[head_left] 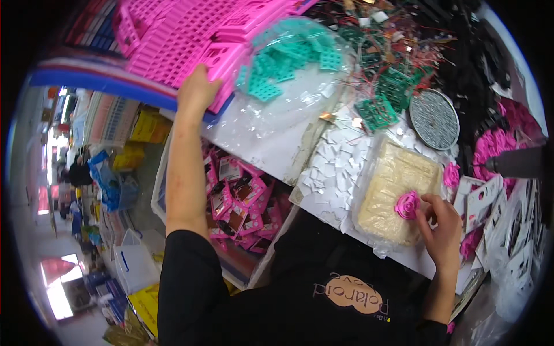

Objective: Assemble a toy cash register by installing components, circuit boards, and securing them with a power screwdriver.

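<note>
My left hand reaches far forward, its fingers closed on the near end of a bright pink plastic casing. That casing lies with rows of similar pink casings at the blue-edged crate. On the right, my right hand is curled, thumb and forefinger at the edge of a small pink flower-shaped plastic part. The part rests over a cream block wrapped in clear plastic. How firmly the fingertips pinch it is hard to see.
Turquoise perforated pieces fill a clear bag. Green circuit boards with wires, a round tin of small metal pieces and white squares cover the bench. A dark tool tip juts in at right. Below sits a bin of pink assemblies.
</note>
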`<state>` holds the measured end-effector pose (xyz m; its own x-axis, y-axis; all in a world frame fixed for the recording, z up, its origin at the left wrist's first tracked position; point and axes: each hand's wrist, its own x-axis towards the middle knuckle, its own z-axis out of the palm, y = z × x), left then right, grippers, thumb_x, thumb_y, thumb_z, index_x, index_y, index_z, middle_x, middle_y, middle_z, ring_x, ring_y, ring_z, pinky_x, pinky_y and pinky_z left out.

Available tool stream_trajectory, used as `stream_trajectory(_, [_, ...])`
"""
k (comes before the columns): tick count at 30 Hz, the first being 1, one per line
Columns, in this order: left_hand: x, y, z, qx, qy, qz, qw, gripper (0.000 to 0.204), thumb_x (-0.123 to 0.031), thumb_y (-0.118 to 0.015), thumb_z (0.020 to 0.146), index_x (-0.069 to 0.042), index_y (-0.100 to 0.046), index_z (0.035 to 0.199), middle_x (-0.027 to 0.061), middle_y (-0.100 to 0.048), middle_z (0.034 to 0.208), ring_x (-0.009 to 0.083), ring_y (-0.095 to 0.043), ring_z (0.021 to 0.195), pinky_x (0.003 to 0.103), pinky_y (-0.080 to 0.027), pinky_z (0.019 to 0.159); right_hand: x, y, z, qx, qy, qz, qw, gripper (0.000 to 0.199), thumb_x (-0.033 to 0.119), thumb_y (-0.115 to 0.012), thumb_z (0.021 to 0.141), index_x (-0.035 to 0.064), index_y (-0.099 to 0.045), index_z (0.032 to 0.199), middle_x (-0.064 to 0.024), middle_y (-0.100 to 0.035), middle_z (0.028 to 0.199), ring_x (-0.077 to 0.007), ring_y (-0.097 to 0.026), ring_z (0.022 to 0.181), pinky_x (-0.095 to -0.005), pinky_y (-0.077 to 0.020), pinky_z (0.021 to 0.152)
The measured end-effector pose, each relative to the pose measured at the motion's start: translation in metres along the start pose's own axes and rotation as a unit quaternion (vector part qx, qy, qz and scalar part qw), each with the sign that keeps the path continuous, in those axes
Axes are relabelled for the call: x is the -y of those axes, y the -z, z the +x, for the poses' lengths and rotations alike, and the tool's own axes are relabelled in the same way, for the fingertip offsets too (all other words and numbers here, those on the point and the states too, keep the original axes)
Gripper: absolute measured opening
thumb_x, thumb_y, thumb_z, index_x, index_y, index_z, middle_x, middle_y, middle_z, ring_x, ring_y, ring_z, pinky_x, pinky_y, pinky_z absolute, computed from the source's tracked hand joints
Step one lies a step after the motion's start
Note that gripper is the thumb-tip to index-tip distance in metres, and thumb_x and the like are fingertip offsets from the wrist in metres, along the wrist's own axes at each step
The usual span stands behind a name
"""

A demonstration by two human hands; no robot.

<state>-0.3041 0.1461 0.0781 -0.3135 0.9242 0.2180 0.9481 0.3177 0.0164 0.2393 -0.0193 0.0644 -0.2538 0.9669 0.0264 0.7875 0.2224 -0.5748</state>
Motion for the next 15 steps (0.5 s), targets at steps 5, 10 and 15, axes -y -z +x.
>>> stream_trajectory(5, [0.001, 0.020, -0.003, -0.164, 0.029, -0.063, 0.984, 0.060, -0.048, -0.068, 0.093, -0.001, -0.066, 0.131, 0.0261, -0.069, 0.123, 0.0427, -0.066, 0.113, 0.047, -0.051, 0.097, 0.004, 0.002, 0.001, -0.053, 0.054, 0.055, 0.996, 0.026, 0.010, -0.072, 0.084, 0.0097, -0.069, 0.109, -0.0099, -0.065, 0.078, -0.0290, -0.065, 0.071, -0.0413, -0.0501, 0.064])
stream_trajectory(10, [-0.079, 0.048, -0.088, -0.279, -0.083, -0.321, 0.901, 0.044, -0.021, -0.077, 0.093, -0.001, -0.066, 0.131, 0.0198, -0.070, 0.124, 0.0265, -0.070, 0.107, 0.040, -0.056, 0.092, 0.020, -0.016, 0.015, -0.080, 0.154, 0.226, 0.958, 0.049, 0.024, -0.078, 0.085, 0.0007, -0.061, 0.125, -0.0139, -0.068, 0.096, -0.0316, -0.065, 0.079, -0.0404, -0.0539, 0.073])
stream_trajectory(15, [-0.219, 0.080, -0.230, 0.085, -0.538, -0.324, 0.773, 0.054, -0.014, -0.083, 0.079, 0.003, -0.064, 0.127, 0.0213, -0.069, 0.119, 0.0414, -0.064, 0.114, 0.053, -0.044, 0.109, 0.048, -0.030, 0.001, 0.017, -0.037, 0.644, 0.764, 0.057, 0.028, -0.067, 0.100, -0.0012, -0.043, 0.142, -0.0094, -0.066, 0.114, -0.0171, -0.065, 0.094, -0.0283, -0.0533, 0.082])
